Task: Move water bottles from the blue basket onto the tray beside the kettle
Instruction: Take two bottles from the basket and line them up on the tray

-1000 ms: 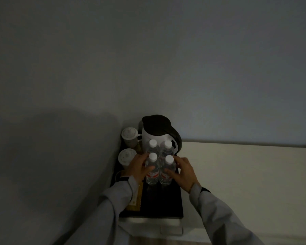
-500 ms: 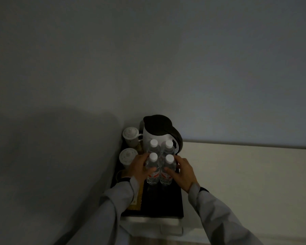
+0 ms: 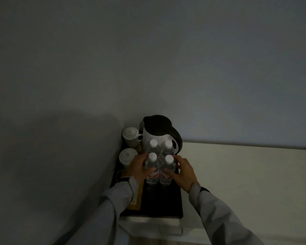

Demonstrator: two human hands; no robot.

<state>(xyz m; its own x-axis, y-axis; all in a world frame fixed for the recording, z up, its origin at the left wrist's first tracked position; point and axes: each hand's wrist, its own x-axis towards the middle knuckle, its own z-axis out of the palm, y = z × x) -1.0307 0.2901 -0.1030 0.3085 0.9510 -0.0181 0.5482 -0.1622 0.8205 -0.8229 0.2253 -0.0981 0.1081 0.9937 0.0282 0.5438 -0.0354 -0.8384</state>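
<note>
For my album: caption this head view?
Both hands steady four water bottles on the black tray beside the kettle.

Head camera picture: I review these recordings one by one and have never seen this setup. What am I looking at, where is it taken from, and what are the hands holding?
There is no machine here: a person wears a wide-angle camera on the head, looking forward and down at their own hands. The room is dim. On a pale counter in a corner lies a dark tray. At its far end stands a white kettle with a dark lid, with two lidded cups to its left. Four bottles stand upright in a tight square before the kettle. The left hand wraps the near left bottle; the right hand wraps the near right one. The blue basket is out of view.
</note>
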